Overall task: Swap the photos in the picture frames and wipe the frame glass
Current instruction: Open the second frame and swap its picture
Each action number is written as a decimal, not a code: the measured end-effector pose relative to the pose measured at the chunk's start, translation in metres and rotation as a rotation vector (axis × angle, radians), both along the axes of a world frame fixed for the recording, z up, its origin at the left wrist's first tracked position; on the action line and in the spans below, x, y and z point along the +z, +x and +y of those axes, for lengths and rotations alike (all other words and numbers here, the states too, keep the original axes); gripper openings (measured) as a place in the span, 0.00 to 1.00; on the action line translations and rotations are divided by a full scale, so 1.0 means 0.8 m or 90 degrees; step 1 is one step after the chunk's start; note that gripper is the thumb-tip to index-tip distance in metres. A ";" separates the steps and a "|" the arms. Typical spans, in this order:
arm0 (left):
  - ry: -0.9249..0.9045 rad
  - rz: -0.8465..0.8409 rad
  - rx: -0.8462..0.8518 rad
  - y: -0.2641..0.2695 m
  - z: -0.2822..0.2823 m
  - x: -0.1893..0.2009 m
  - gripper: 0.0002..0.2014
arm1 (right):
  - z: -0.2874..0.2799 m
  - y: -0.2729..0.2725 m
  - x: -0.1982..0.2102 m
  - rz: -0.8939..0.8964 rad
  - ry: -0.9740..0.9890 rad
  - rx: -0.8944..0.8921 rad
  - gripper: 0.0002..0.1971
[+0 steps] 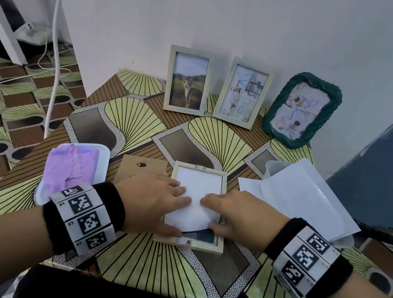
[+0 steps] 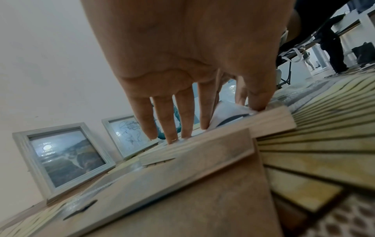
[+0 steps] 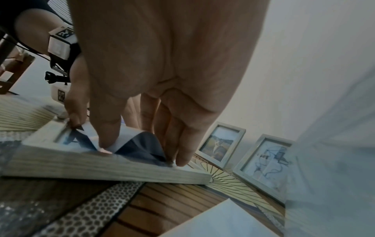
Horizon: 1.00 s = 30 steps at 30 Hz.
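A light wooden frame [image 1: 217, 246] lies face down at the table's near middle. A photo [image 1: 195, 187] lies white back up in it, its near edge curled up and showing a dark printed side [image 3: 140, 147]. My left hand [image 1: 172, 208] rests straight fingers [image 2: 170, 136] on the photo's left part, thumb at the frame's near-left corner. My right hand [image 1: 218, 213] pinches the photo's right edge, bowing it between thumb [image 3: 105, 144] and fingertips. The brown backing board [image 1: 138, 169] lies just left of the frame. A pink cloth [image 1: 71, 169] sits on a white tray at the left.
Three framed pictures lean on the back wall: a cat photo [image 1: 188, 81], an abstract print [image 1: 242, 94], and a green woven frame [image 1: 302, 109]. White sheets in a plastic sleeve [image 1: 298, 199] lie at the right. Cables run over the floor at the left.
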<state>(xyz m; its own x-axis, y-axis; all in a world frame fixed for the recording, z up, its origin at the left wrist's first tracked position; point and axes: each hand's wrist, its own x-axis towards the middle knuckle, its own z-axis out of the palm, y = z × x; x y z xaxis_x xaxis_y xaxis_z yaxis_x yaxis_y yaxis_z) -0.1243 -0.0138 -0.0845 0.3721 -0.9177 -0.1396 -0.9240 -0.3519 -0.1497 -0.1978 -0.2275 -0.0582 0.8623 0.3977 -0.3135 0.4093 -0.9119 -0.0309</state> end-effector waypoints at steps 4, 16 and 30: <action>0.000 -0.002 -0.008 -0.003 -0.001 0.008 0.37 | -0.006 -0.002 -0.001 0.032 0.039 -0.021 0.22; -0.117 0.003 0.102 -0.008 0.011 0.023 0.30 | -0.013 -0.006 -0.010 0.059 0.142 -0.058 0.27; -0.425 0.639 0.486 0.001 0.003 0.016 0.13 | -0.013 -0.011 -0.018 0.058 0.226 -0.140 0.25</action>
